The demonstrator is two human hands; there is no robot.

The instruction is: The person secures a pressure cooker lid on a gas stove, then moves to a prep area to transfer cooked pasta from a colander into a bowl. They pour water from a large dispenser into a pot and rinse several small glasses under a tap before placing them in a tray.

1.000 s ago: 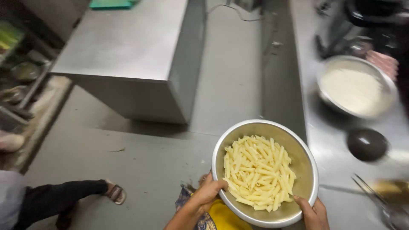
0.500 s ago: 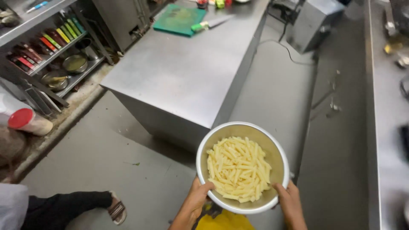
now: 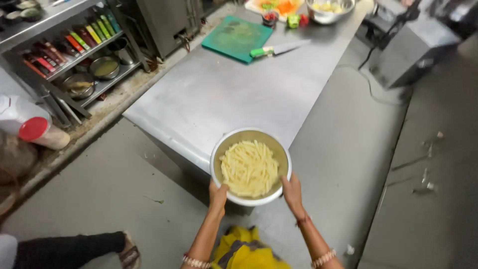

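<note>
I see the round steel bowl (image 3: 250, 167) of pale raw potato sticks (image 3: 249, 168) has come from the side counter to the near corner of the big steel table (image 3: 234, 94), carried between left hand (image 3: 217, 195) and right hand (image 3: 292, 192), both gripping its rim; my fingers beneath stay hidden, and a green cutting board (image 3: 237, 38) lies far ahead

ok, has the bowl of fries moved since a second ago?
Yes. The bowl of fries, held by the left hand and right hand, has come away from the right-hand counter and now overlaps the near corner of the steel table.
</note>
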